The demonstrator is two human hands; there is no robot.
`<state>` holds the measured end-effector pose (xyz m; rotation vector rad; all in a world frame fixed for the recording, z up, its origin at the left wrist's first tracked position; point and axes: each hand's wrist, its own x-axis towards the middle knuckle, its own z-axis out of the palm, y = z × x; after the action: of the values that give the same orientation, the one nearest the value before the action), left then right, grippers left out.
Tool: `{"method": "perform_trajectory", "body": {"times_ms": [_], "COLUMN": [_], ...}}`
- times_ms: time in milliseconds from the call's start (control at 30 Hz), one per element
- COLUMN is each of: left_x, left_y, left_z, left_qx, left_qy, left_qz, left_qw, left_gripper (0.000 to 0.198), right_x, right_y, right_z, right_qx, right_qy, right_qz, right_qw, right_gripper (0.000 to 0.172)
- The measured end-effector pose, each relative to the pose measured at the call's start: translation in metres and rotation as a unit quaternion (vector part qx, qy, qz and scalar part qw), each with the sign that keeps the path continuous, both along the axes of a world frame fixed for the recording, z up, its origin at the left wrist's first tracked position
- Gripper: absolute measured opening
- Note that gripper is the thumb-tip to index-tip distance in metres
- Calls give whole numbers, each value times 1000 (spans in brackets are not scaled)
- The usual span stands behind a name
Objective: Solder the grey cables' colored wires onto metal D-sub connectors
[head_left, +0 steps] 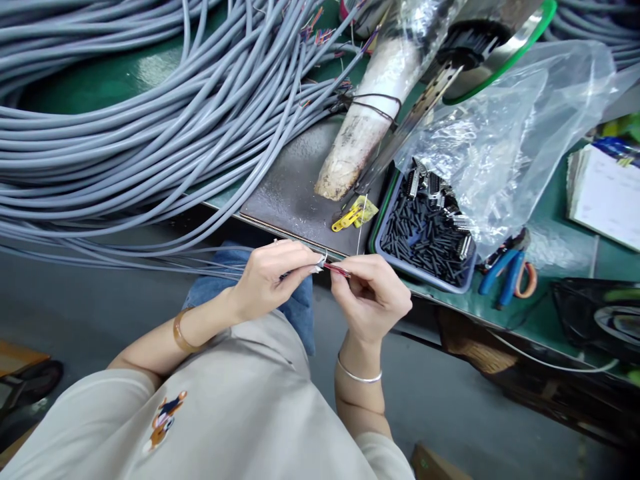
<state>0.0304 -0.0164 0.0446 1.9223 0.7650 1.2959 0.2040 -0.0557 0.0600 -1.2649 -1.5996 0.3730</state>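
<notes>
My left hand pinches the end of a grey cable just off the table's front edge. Thin coloured wires, red among them, come out of that end toward my right hand. The fingertips of my right hand are closed on these wires. Behind my left hand, several grey cables run off to the left, over my lap. A thin strand of solder wire hangs down behind my right fingers. The very tips of the wires are hidden by my fingers.
A large bundle of grey cables covers the table's left. A blue bin holds black sleeves and metal connectors. Beyond lie a plastic-wrapped white tube, a yellow clip, clear bags, blue-handled pliers and a paper stack.
</notes>
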Motion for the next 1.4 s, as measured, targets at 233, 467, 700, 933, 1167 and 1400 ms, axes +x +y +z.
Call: {"method": "perform_trajectory", "body": {"times_ms": [233, 467, 700, 933, 1167, 1400], "left_x": [-4, -7, -6, 1, 9, 15], "left_y": [3, 4, 4, -4, -8, 1], "left_z": [2, 2, 3, 8, 19, 27], "left_qx": [32, 33, 85, 0, -296, -361], "left_qy": [40, 59, 117, 22, -92, -189], "left_qz": [-17, -49, -34, -37, -68, -94], "left_qw": [999, 997, 989, 999, 948, 908], "left_gripper": [12, 14, 17, 8, 12, 6], "right_x": [4, 10, 11, 3, -5, -10], "right_y": [0, -1, -4, -5, -2, -1], "right_z": [5, 11, 13, 22, 16, 11], "right_qx": [7, -14, -15, -164, -191, -192], "right_qy": [-35, -54, -106, 89, 158, 200], "right_qz": [16, 32, 41, 2, -7, 0], "right_qw": [999, 998, 993, 982, 969, 961], "right_gripper": [21, 20, 24, 7, 5, 8]}}
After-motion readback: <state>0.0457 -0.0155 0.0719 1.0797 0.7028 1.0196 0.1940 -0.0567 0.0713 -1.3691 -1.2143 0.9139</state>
